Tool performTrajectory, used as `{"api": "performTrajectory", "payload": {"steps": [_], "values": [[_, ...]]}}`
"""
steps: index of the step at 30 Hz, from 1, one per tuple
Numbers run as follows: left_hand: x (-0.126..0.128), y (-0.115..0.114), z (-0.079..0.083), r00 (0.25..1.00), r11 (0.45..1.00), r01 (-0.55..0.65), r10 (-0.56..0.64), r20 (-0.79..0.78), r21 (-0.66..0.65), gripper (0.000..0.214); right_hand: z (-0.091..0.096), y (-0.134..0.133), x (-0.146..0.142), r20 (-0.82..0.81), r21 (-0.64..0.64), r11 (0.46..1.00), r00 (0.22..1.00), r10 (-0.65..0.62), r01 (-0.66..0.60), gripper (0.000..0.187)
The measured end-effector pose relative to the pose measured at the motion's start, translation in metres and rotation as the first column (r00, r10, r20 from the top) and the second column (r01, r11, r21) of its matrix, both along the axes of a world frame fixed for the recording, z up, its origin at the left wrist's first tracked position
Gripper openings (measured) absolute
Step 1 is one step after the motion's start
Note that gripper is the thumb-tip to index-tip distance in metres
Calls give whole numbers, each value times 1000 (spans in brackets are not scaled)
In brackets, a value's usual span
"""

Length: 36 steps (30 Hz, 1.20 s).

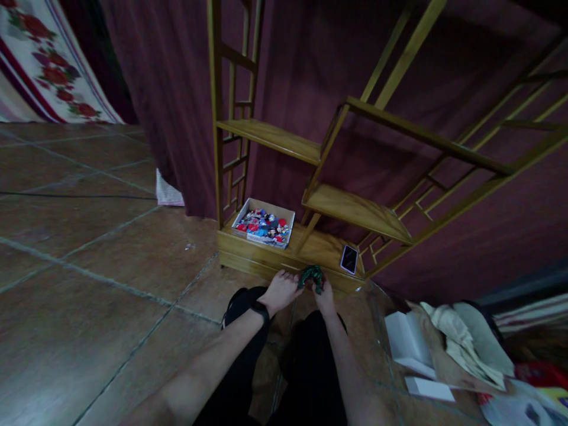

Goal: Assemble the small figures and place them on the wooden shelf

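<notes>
Between my two hands is a small dark green, glossy object with an uneven, arched outline; its exact kind is too small to tell. My left hand, with a black band on the wrist, has its fingers closed on the object's left side. On the other side my right hand grips it with bent fingers. Both hands are in front of the low wooden base of a shelf unit, above my knees. A shallow cardboard box on that base holds many small red, blue and white pieces.
A phone lies on the base's right part. Wooden shelves and posts rise above it, with a dark red curtain behind. White boxes and a pale cloth lie on the floor at right. Brown tiles cover the floor.
</notes>
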<state>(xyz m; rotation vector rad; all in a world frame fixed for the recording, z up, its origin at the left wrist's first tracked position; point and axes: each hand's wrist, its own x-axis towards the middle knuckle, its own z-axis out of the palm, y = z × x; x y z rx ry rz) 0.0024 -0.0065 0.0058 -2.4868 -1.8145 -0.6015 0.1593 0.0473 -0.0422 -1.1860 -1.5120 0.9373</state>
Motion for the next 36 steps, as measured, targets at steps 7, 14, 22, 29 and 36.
{"api": "performTrajectory", "payload": {"steps": [7, 14, 22, 29, 36], "values": [[-5, 19, -4, 952, 940, -144, 217, 217, -310, 43, -4, 7, -2, 43, -199, 980, 999, -20, 28, 30], [-8, 29, -15, 831, 907, -11, 243, 500, -422, 43, -1, 5, -4, 16, -256, 966, 999, -43, 45, 29], [-7, 34, -17, 641, 853, 187, 270, 718, -487, 46, 1, 3, -4, -11, -189, 979, 997, -76, 72, 25], [-7, 35, -13, 616, 828, 216, 295, 730, -517, 41, 3, 1, -6, 22, -141, 985, 995, -95, 98, 23], [-8, 39, -23, 652, 850, 219, 239, 720, -480, 38, 5, 1, -5, 67, -82, 988, 990, -126, 131, 20]]}}
